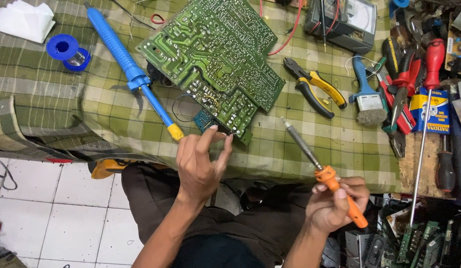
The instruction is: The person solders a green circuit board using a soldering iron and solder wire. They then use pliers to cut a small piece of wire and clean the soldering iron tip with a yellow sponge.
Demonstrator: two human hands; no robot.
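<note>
Left hand (198, 164) pinches something too small to identify.

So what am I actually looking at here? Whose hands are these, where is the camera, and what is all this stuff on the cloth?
There is no machine here: a person works with bare hands, and the one picture comes from a camera worn on their head, looking down. The left hand pinches a thin wire at the near edge of a green circuit board, lying solder side up. The right hand holds a soldering iron by its orange handle, tip raised off the board. All this lies on a green checked cloth. On it too: a blue desoldering pump, a blue spool of solder, yellow-handled pliers, a small brush, red-handled screwdrivers and a meter at the top.
</note>
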